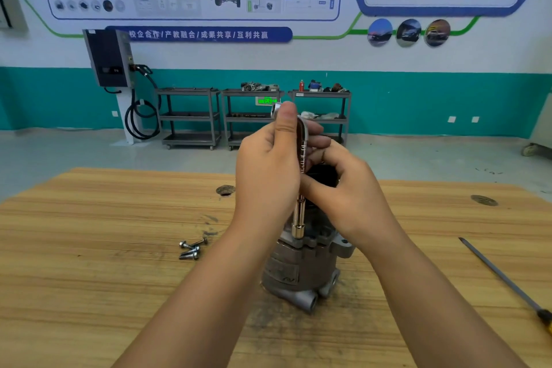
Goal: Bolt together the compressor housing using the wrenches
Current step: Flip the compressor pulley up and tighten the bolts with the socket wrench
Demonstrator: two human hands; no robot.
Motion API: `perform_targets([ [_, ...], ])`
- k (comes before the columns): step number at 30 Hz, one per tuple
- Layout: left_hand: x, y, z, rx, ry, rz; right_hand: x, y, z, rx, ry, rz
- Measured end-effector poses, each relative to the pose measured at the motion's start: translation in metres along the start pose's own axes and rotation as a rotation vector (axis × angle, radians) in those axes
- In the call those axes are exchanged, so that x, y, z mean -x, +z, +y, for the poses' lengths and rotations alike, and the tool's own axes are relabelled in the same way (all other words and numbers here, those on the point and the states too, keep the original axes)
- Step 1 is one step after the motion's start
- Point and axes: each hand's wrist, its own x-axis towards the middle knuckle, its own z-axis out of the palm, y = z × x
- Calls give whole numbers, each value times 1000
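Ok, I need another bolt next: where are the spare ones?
Head view: the loose bolts lie on the wooden table, just left of the compressor housing, on the person's left side.

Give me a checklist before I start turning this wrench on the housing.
1. Wrench stands upright, socket end down on the compressor housing: ok.
2. Socket fully seated: cannot tell, the contact is hidden.
3. Left hand grips the wrench top: ok.
4. Right hand holds the wrench shaft: ok.
5. Spare bolts lie on the table, left of the housing: ok.
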Motion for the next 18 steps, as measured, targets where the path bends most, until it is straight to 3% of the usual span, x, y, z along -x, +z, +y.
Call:
perform_targets([
  [8, -5, -2, 17, 272, -257, 47, -2, -2, -2, 10, -46, -38],
  [18, 2, 2, 18, 228, -180, -19, -4, -15, -4, -34, 9, -180],
])
